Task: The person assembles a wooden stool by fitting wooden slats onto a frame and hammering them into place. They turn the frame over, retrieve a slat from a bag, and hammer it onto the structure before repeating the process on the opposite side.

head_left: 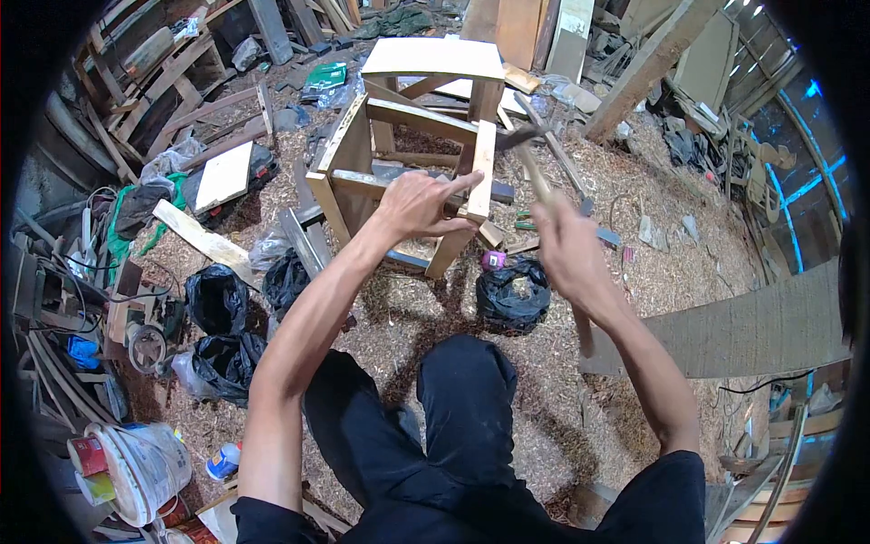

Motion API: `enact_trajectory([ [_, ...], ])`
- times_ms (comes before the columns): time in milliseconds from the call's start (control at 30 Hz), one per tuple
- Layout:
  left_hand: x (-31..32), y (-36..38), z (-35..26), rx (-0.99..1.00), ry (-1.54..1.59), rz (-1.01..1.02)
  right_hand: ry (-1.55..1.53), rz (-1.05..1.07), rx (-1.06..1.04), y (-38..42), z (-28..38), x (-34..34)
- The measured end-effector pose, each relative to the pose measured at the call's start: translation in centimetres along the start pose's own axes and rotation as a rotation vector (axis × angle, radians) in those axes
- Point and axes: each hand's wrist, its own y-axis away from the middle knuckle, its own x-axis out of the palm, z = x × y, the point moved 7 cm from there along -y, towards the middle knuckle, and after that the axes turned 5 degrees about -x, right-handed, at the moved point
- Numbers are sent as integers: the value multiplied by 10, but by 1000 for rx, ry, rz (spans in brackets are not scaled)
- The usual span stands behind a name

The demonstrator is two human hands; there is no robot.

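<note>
A small wooden frame point(421, 119), made of joined rails and legs, stands on the shavings in front of me. My left hand point(421, 207) grips the near end of its right top rail point(485, 154), the index finger stretched along the wood and the other fingers curled at the corner. Any small nail there is too small to make out. In my right hand point(573, 249) is a hammer point(536, 174), held by its wooden handle. The dark hammer head is raised just right of the rail, slightly blurred.
A stool-like piece with a pale top point(435, 58) stands behind the frame. Black plastic bags point(514, 295) sit near my knees and at the left. A white bucket point(136, 471) is at lower left, a curved board point(725, 322) at right. Wood scraps litter the floor.
</note>
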Motion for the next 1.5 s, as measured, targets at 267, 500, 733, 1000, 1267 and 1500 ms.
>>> enact_trajectory([
  [267, -3, 2, 0, 7, 4, -40, 2, -66, -76, -2, 5, -9],
  [500, -6, 1, -3, 2, -37, -26, 135, 79, -83, -3, -7, 3],
  [733, -2, -2, 2, 9, -28, -25, 376, 132, -183, -1, -31, 30],
  [1000, -3, 0, 1, 43, 21, -97, 70, -101, -168, -16, -9, -21],
  [1267, 5, 2, 8, -118, -36, 66, -367, 382, 25, -36, -30, 13],
  [1500, 1, 0, 1, 31, -21, -28, -72, 297, -163, -88, -76, 3],
])
